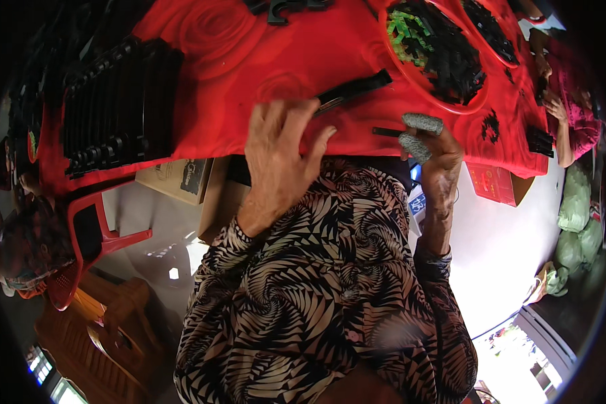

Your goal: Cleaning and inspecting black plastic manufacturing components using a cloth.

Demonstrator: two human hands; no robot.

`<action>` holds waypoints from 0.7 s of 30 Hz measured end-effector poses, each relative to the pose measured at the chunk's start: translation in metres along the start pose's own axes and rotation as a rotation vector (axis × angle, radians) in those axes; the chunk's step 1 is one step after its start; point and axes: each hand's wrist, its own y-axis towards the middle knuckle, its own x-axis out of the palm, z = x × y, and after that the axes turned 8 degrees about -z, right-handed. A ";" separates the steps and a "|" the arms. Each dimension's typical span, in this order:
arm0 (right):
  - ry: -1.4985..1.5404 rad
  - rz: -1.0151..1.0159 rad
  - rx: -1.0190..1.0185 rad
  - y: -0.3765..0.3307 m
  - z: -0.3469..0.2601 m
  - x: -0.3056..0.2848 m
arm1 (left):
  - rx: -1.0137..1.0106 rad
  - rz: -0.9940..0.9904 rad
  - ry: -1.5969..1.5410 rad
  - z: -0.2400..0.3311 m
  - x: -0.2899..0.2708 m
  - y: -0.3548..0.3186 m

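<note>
My left hand is over the near edge of the red-covered table, fingers spread and the thumb apart. Its index fingertip meets the near end of a long black plastic strip, which slants away to the right. To the right, my right hand wears grey covers on the thumb and a finger. Between those two covered tips it pinches a short, thin black piece, whose free end points left. Beyond this hand stands an orange-rimmed round tray of loose black and green pieces.
A stack of black plastic parts lies at the left. More black parts lie at the far edge, and another tray at the far right. A co-worker's hand shows there. Cardboard boxes and a red chair stand below.
</note>
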 end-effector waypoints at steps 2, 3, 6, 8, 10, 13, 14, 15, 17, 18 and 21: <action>-0.398 -0.046 -0.121 0.003 -0.001 -0.003 | 0.019 -0.014 0.125 -0.013 0.000 0.008; -0.232 0.037 -0.115 0.006 -0.001 0.001 | 0.019 -0.086 0.114 -0.019 0.001 0.010; -0.364 -0.033 -0.144 0.015 -0.008 0.011 | -0.012 -0.204 0.111 -0.034 0.007 0.004; -0.369 -0.063 -0.109 0.021 -0.014 0.017 | -0.032 -0.202 0.080 -0.024 -0.001 -0.002; -0.373 -0.090 -0.073 0.026 -0.018 0.023 | -0.082 -0.249 0.017 -0.017 -0.007 -0.012; -0.361 -0.208 0.052 0.030 -0.024 0.037 | -0.190 -0.326 -0.085 -0.010 -0.017 -0.030; -0.358 -0.217 0.060 0.033 -0.025 0.044 | -0.274 -0.386 -0.158 -0.009 -0.021 -0.035; -0.362 -0.257 0.104 0.035 -0.026 0.051 | -0.275 -0.386 -0.200 -0.009 -0.025 -0.039; -0.335 -0.389 0.123 0.041 -0.018 0.053 | -0.272 -0.338 -0.261 -0.013 -0.022 -0.049; -0.336 -0.400 0.131 0.044 -0.015 0.055 | -0.255 -0.292 -0.321 -0.015 -0.021 -0.054; -0.461 -0.456 0.287 0.048 -0.015 0.068 | -0.417 -0.383 -0.514 -0.014 -0.024 -0.058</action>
